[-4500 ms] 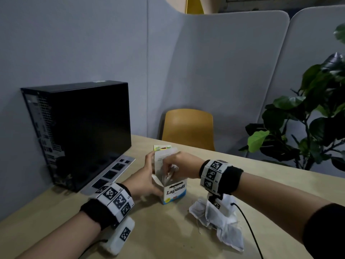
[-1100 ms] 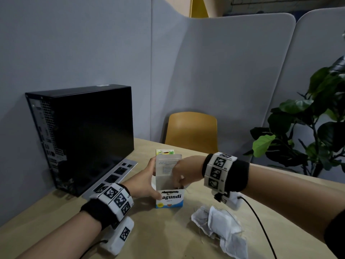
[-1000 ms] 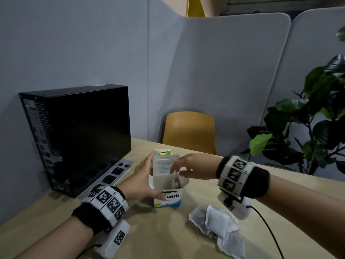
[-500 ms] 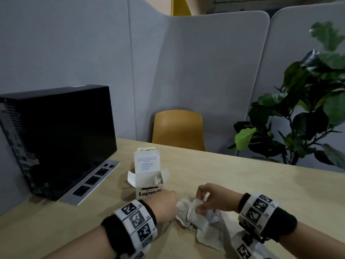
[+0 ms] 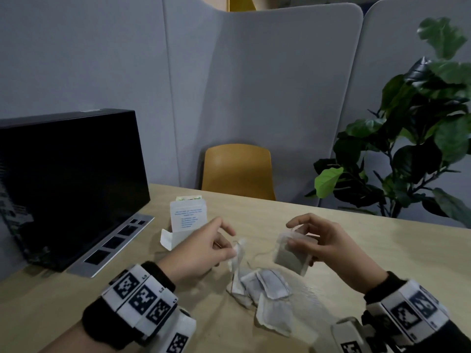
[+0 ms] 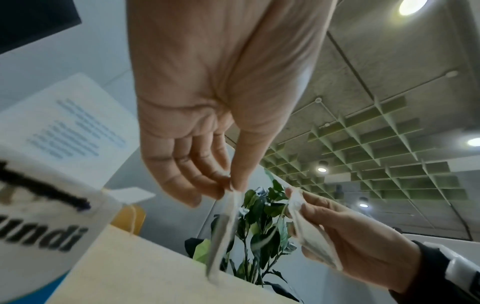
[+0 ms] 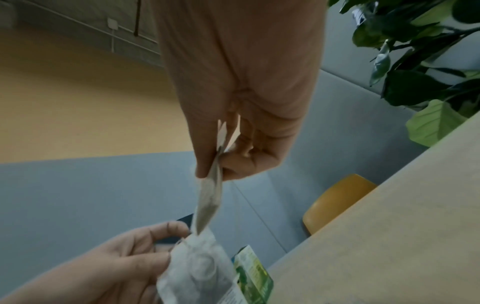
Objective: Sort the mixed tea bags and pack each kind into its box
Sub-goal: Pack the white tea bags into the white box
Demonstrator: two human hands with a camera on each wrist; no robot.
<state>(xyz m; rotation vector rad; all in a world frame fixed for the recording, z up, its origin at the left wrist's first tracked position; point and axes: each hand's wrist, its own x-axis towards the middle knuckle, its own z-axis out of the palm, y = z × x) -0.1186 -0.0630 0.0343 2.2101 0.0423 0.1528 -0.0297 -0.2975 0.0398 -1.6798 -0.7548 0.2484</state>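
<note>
Both hands have lifted apart from the pile since half a second ago, each now raising a tea bag; nearest, the heap of loose tea bags (image 5: 265, 296) lies on the wooden table (image 5: 382, 250); above its left edge the left hand (image 5: 201, 250) pinches a white tea bag (image 5: 238, 253) between thumb and fingertips; the right hand (image 5: 328, 244) grips a grey tea bag (image 5: 290, 256) in curled fingers; farther left stands the Lagundi box (image 5: 188, 220), flaps open; beyond are a black computer case (image 5: 71, 179), a yellow chair (image 5: 237, 171) and a plant (image 5: 413, 138).
</note>
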